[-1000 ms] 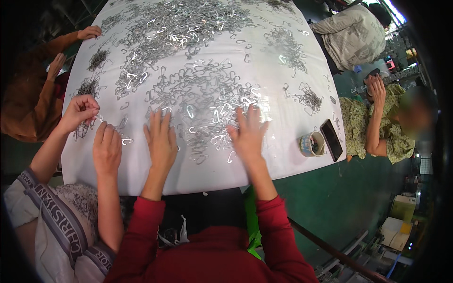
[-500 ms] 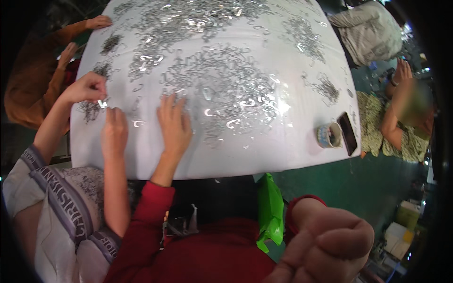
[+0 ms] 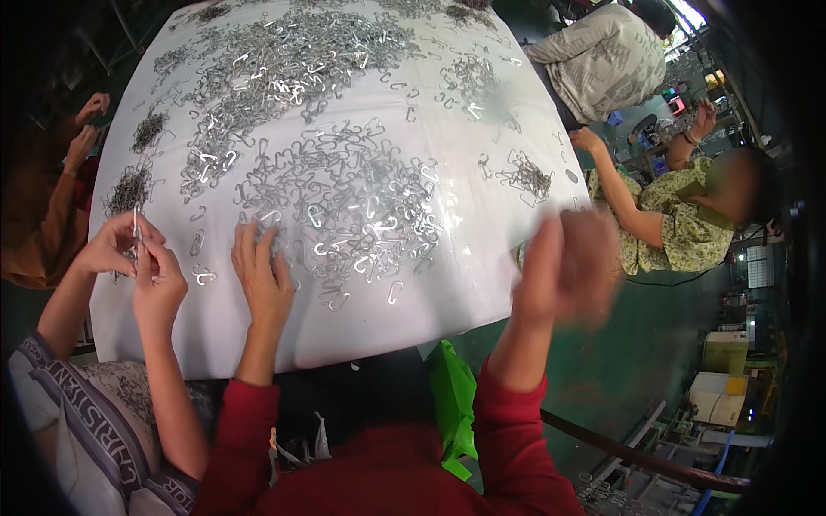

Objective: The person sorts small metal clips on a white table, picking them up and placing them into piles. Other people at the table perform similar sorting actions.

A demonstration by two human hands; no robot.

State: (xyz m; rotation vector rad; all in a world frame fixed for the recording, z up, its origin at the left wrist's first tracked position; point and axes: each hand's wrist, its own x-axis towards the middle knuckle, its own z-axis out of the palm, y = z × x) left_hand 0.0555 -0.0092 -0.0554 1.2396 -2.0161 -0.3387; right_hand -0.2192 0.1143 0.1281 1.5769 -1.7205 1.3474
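My left hand (image 3: 263, 288) rests palm down with its fingers apart, the fingertips at the near left edge of a spread pile of small silvery hook-shaped metal clips (image 3: 344, 193). Raised over the right edge of the white-covered table (image 3: 469, 288) is my right hand (image 3: 572, 267). Motion smears its fingers, so whether they hold anything is unclear. That hand hides most of the table corner behind it. Single loose clips (image 3: 395, 292) lie on the near side of the pile.
At my left a co-worker's hands (image 3: 146, 258) hold a clip near a small dark heap (image 3: 129, 189). Farther back lies a larger clip heap (image 3: 284, 73). A bright green bag (image 3: 452, 404) hangs below the near edge. Someone in patterned clothes (image 3: 637, 245) is at the right.
My right hand has moved from close below the camera up and forward to the table's right edge. The view has shifted. My left hand stays by the pile's near left edge.
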